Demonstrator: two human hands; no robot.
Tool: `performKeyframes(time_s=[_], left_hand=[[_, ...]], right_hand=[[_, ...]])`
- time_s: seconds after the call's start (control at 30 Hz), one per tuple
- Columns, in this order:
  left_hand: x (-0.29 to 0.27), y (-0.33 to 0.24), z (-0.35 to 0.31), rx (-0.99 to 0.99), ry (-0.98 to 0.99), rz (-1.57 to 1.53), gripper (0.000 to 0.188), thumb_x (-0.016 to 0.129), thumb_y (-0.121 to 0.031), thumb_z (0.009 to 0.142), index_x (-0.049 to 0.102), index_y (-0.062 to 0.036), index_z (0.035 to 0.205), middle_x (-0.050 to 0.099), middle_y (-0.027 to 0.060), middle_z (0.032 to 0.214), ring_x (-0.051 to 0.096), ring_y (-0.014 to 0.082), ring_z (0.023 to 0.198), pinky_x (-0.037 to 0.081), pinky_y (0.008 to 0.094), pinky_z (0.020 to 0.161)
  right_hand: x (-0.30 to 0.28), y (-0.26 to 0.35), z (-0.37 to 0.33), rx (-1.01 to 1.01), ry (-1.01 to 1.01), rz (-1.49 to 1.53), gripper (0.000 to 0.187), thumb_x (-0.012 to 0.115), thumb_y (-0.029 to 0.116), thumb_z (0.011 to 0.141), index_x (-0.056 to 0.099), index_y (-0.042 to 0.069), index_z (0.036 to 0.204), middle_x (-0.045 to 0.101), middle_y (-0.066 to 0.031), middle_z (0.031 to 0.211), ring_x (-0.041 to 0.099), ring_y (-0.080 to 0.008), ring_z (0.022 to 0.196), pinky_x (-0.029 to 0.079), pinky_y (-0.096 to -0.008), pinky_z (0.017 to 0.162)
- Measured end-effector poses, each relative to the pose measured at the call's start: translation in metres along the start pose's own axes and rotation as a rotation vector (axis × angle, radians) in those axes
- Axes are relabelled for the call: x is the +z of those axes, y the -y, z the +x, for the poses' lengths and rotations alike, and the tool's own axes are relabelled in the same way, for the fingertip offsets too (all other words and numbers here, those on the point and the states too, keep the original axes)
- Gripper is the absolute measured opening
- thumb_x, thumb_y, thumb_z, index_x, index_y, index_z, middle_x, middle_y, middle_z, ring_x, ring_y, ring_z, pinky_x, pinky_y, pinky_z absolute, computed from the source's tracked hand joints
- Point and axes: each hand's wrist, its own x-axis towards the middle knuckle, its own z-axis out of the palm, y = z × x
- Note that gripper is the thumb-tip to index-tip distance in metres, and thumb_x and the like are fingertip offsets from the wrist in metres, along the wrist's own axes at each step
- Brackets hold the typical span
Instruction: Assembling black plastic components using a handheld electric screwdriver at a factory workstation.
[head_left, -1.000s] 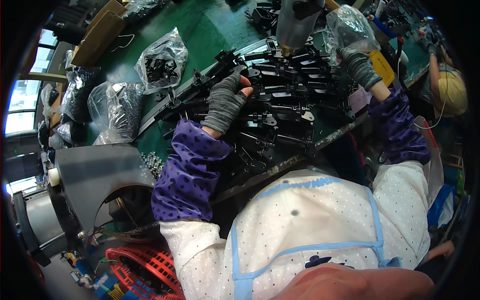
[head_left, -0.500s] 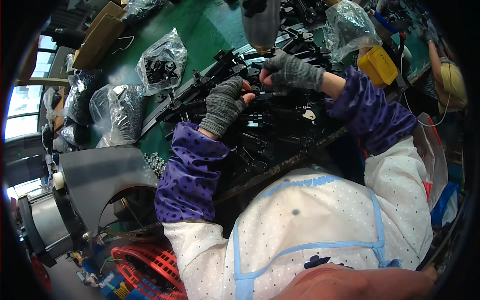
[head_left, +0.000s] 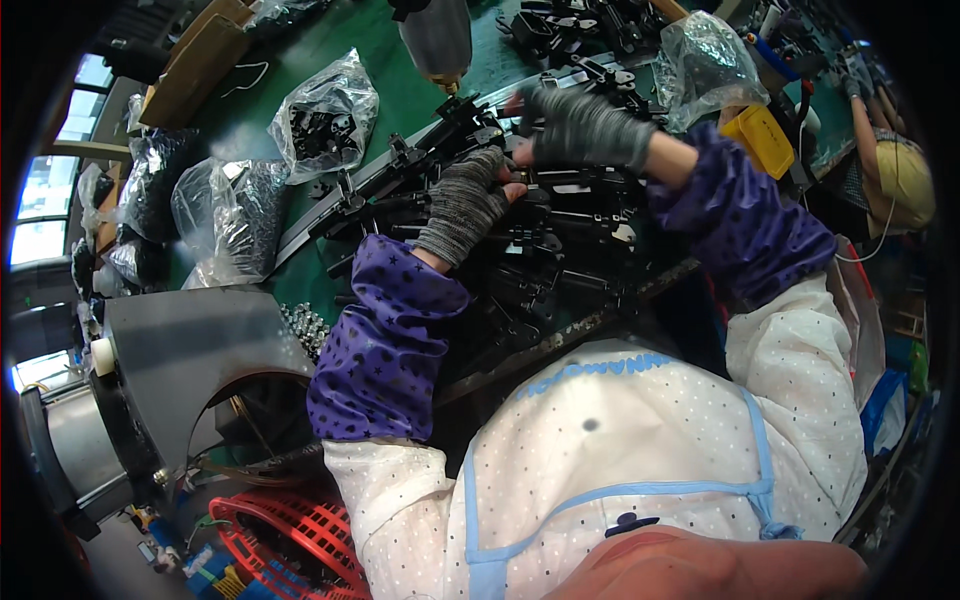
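My left hand (head_left: 465, 205), in a grey knitted fingerless glove, is closed at the end of a long black part (head_left: 535, 195) among the assemblies on the bench. Its thumb and fingertips press together there; the exact spot gripped is partly hidden. Just right of it, above the same parts, my right hand (head_left: 590, 130) wears a matching glove and is smeared by motion, so its fingers cannot be made out. Over the far side of the pile hangs a grey powered screwdriver (head_left: 437, 45), tip down. Many black slotted assemblies (head_left: 520, 265) lie side by side under both hands.
Left on the green bench (head_left: 400, 70) stand a clear bag of small black parts (head_left: 325, 130) and a bag of fasteners (head_left: 240, 215). Loose screws (head_left: 305, 325) lie near the grey machine (head_left: 205, 345). A yellow bin (head_left: 760, 140) stands right; another person (head_left: 890, 165) works beyond it.
The screwdriver has swung left, away from my right hand. My right hand has lifted slightly and blurs with motion. My left hand stays at the black parts.
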Motion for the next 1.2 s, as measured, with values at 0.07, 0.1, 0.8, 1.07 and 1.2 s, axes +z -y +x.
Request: performKeyframes(time_s=[0.07, 0.1, 0.8, 1.07, 1.2], left_hand=[[0.004, 0.012, -0.003, 0.009, -0.01, -0.067, 0.018, 0.069, -0.008, 0.068, 0.054, -0.0026, 0.076, 0.06, 0.0063, 0.076, 0.056, 0.0162, 0.067, 0.045, 0.029, 0.063], [0.008, 0.014, 0.0, 0.048, 0.006, -0.14, 0.018, 0.068, -0.008, 0.068, 0.053, -0.0026, 0.077, 0.061, 0.0059, 0.078, 0.057, 0.0158, 0.068, 0.045, 0.0286, 0.063], [0.013, 0.011, -0.004, 0.086, -0.084, -0.074, 0.018, 0.068, -0.006, 0.069, 0.055, -0.0035, 0.08, 0.058, 0.007, 0.072, 0.057, 0.0168, 0.067, 0.046, 0.0284, 0.064], [0.013, 0.012, -0.004, 0.099, -0.104, -0.07, 0.019, 0.069, -0.007, 0.067, 0.055, -0.0037, 0.08, 0.058, 0.008, 0.073, 0.057, 0.0191, 0.067, 0.046, 0.0297, 0.064], [0.013, 0.009, -0.003, 0.117, -0.104, -0.047, 0.019, 0.069, -0.006, 0.066, 0.054, -0.0041, 0.078, 0.056, 0.0094, 0.071, 0.056, 0.022, 0.066, 0.045, 0.031, 0.062]], right_hand=[[-0.04, 0.029, 0.025, -0.224, -0.215, 0.438, 0.047, 0.067, 0.02, 0.072, 0.042, 0.002, 0.107, 0.054, -0.0074, 0.089, 0.056, -0.0144, 0.08, 0.05, -0.0266, 0.07], [-0.048, 0.048, 0.035, -0.217, -0.222, 0.433, 0.047, 0.067, 0.02, 0.072, 0.042, 0.002, 0.107, 0.054, -0.0074, 0.089, 0.056, -0.0144, 0.08, 0.05, -0.0266, 0.07], [0.005, 0.016, 0.023, -0.225, -0.214, 1.306, 0.04, 0.06, 0.021, 0.077, 0.043, 0.005, 0.109, 0.054, -0.0061, 0.088, 0.058, -0.017, 0.076, 0.051, -0.0305, 0.066], [0.006, 0.01, 0.022, -0.223, -0.221, 1.38, 0.039, 0.06, 0.023, 0.078, 0.042, 0.007, 0.109, 0.052, -0.0069, 0.091, 0.058, -0.0173, 0.077, 0.051, -0.0305, 0.067], [0.005, 0.01, 0.019, -0.219, -0.213, 1.417, 0.04, 0.059, 0.025, 0.079, 0.042, 0.006, 0.109, 0.052, -0.007, 0.091, 0.058, -0.0173, 0.077, 0.051, -0.0303, 0.066]])
